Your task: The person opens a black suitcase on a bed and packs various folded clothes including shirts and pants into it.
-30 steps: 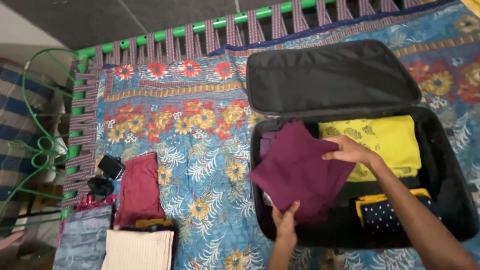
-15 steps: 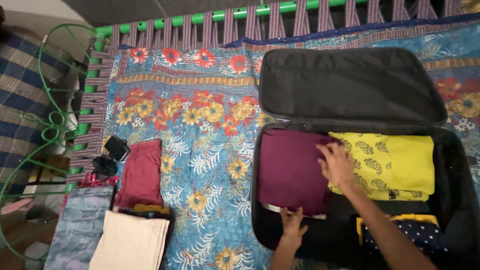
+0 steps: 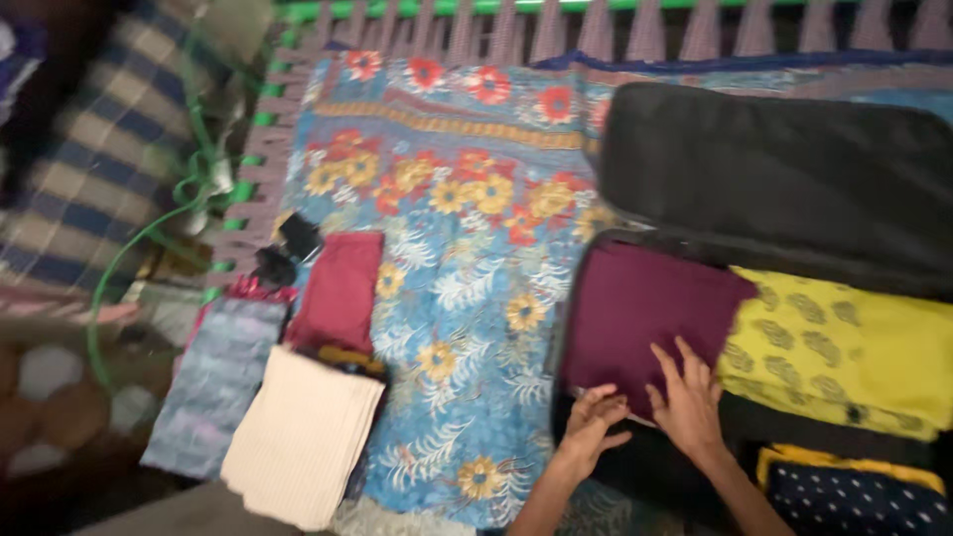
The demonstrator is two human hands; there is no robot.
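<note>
A folded maroon cloth (image 3: 645, 308) lies flat in the left part of an open black suitcase (image 3: 794, 169). My left hand (image 3: 593, 422) rests with spread fingers at the cloth's near edge. My right hand (image 3: 685, 397) presses flat on the cloth's near right corner. Neither hand grips anything. A yellow patterned garment (image 3: 844, 342) lies beside the maroon cloth inside the suitcase. A dark blue dotted cloth with a yellow edge (image 3: 854, 496) sits at the near right of the case.
The suitcase lies on a blue floral bedspread (image 3: 467, 258) over a green-framed cot (image 3: 248, 189). At the left of the spread lie a red folded cloth (image 3: 340, 288), a cream cloth (image 3: 303, 437), a grey-blue cloth (image 3: 216, 382) and small black items (image 3: 288, 248). The view is blurred.
The maroon cloth went from held up over the case to lying flat in it. Both hands came together at its near edge. The view swung left.
</note>
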